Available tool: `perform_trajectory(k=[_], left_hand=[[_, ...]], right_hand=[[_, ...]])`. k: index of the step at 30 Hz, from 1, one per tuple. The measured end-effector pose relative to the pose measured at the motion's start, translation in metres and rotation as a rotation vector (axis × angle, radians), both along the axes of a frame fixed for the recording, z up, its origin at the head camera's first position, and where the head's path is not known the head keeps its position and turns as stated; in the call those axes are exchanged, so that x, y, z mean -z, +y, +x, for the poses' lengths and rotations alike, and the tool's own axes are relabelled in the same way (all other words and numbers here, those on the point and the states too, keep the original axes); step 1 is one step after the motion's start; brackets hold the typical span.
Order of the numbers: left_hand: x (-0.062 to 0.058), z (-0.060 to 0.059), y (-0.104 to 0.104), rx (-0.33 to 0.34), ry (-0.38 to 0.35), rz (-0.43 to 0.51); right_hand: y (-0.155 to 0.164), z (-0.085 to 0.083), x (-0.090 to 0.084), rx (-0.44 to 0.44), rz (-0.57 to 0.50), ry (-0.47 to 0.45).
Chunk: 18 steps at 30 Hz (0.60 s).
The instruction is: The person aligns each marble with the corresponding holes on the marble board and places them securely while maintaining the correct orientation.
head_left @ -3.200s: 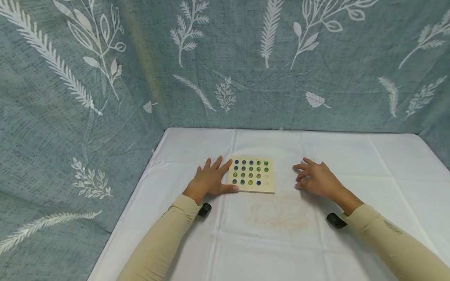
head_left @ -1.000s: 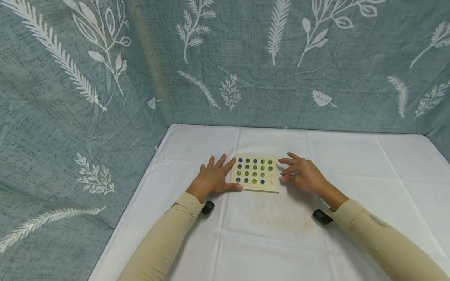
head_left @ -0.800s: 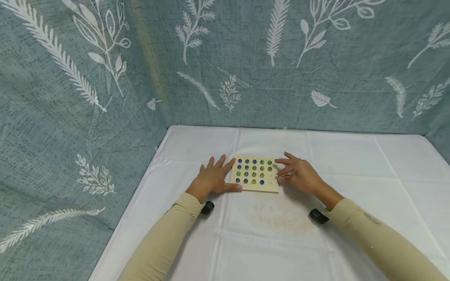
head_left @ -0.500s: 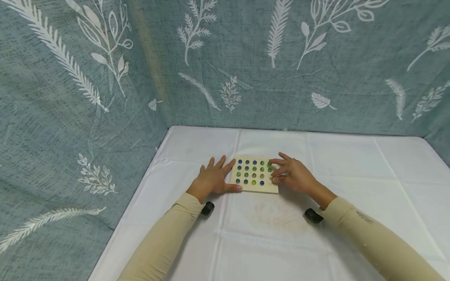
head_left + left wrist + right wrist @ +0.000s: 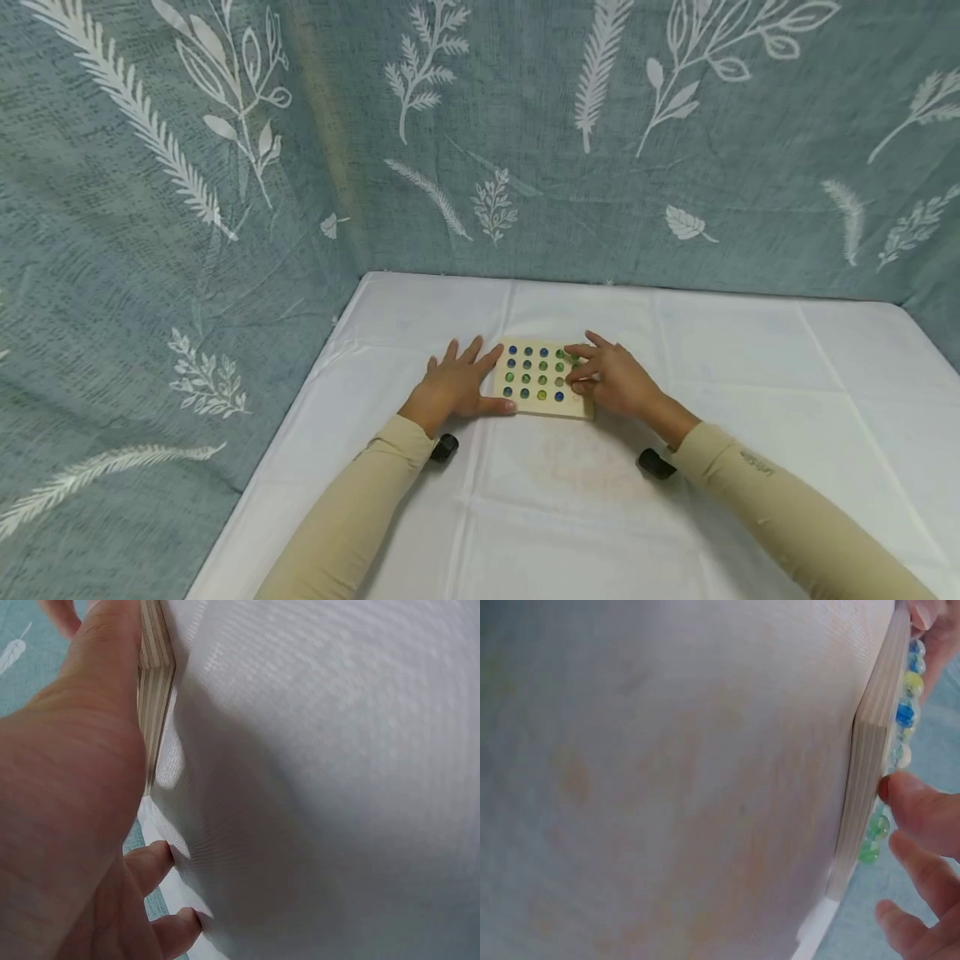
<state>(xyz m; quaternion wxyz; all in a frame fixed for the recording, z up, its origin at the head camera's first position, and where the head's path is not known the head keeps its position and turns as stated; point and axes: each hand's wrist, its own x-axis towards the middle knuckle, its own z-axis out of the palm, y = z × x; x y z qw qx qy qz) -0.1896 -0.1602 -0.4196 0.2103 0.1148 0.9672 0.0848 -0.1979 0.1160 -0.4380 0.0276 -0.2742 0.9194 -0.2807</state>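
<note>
A pale wooden board (image 5: 585,411) lies flat on the cloth, with rows of blue, green and amber marbles (image 5: 542,395) in its holes. My left hand (image 5: 453,390) is spread against the board's left side. Its thumb lies along the front left corner. My right hand (image 5: 615,379) is over the board's right end, with fingertips at the right-hand column. In the right wrist view, my thumb (image 5: 922,814) is right at the board's edge beside a clear marble (image 5: 901,755). A small reddish spot shows at its tip; I cannot tell whether this is something pinched.
A white cloth (image 5: 540,533) covers the table and carries faint reddish stains. Blue-green curtains (image 5: 525,167) with white leaf patterns hang behind and to the left. Black wrist cameras (image 5: 656,463) sit under both wrists.
My right hand has come in from the right, past the board's right edge, until its fingers overlap the right-hand column. My left hand has kept its hold on the board's left side.
</note>
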Motion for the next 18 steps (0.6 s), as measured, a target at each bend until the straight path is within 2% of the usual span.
perform_trajectory(k=[5, 11, 13, 18], left_hand=[[-0.001, -0.001, 0.001, -0.003, -0.019, 0.035], [-0.008, -0.005, -0.003, 0.001, -0.013, 0.090], [-0.012, -0.007, -0.003, 0.006, 0.023, 0.104], [-0.023, -0.009, 0.005, 0.007, 0.171, 0.137]], right_hand=[[0.006, 0.005, -0.008, 0.020, -0.048, 0.014], [0.021, 0.010, -0.034, 0.137, -0.080, 0.094], [0.026, 0.012, -0.044, 0.186, -0.063, 0.114], [0.034, 0.019, -0.063, 0.279, 0.047, 0.133]])
